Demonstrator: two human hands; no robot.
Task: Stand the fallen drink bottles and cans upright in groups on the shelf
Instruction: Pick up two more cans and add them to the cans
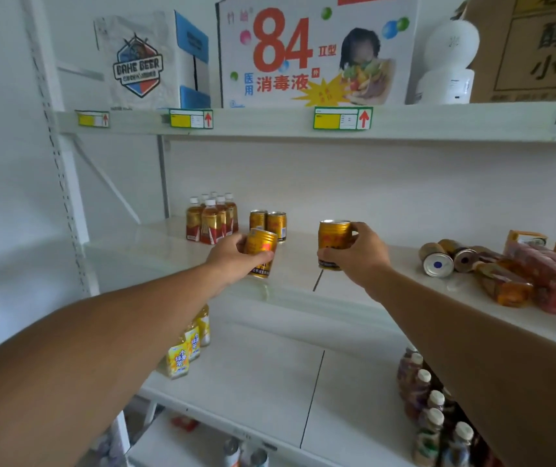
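Observation:
My left hand (232, 256) grips a gold can (262, 246), tilted slightly, just above the middle shelf (168, 244). My right hand (359, 254) holds a second gold can (333, 235) upright, a little to the right. Behind the left can two gold cans (268, 222) stand upright side by side. Left of them stands a group of several small bottles (210, 219) with white caps and gold-red labels. At the right of the shelf two cans (448, 259) lie on their sides, with fallen bottles (502, 283) next to them.
Red packaged cartons (552, 278) lie at the far right of the middle shelf. The lower shelf holds yellow-labelled bottles (185, 348) at left and dark bottles (428, 402) at right. Boxes (313, 52) fill the top shelf. A white upright post (64, 183) bounds the left.

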